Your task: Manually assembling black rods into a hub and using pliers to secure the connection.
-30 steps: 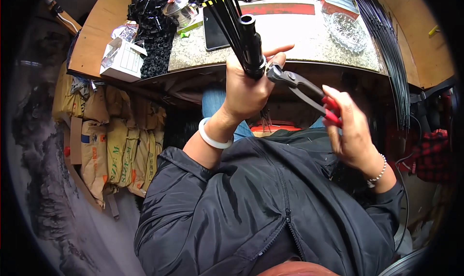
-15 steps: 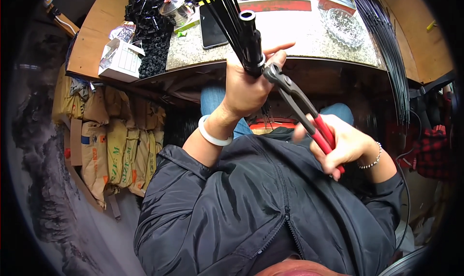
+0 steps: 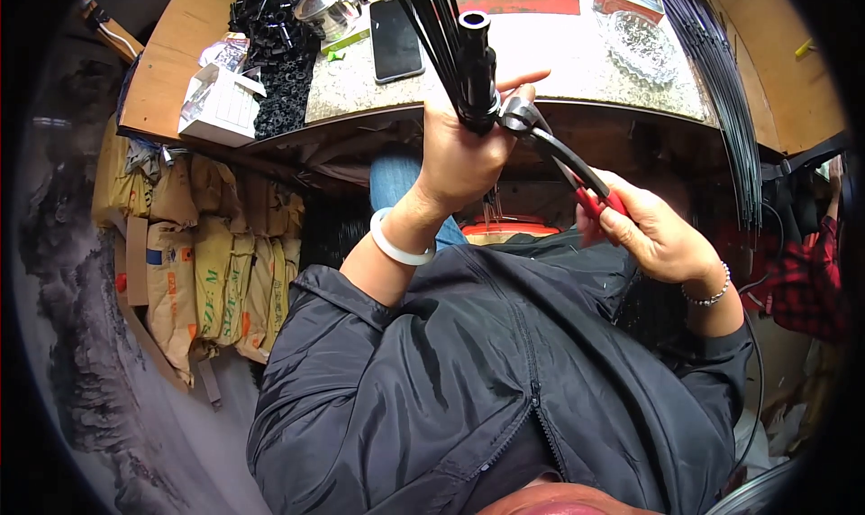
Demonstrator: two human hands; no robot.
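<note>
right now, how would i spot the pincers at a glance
Start at the black jacket and follow its right sleeve up to the right hand. From there the pincers reach up to the left hand. Their red grips set them apart from the black tube and thin black rods held there.

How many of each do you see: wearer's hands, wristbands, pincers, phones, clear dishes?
Hands, left hand and right hand: 2
Wristbands, white bangle and beaded bracelet: 2
Pincers: 1
Phone: 1
Clear dish: 1
Total: 7
</note>
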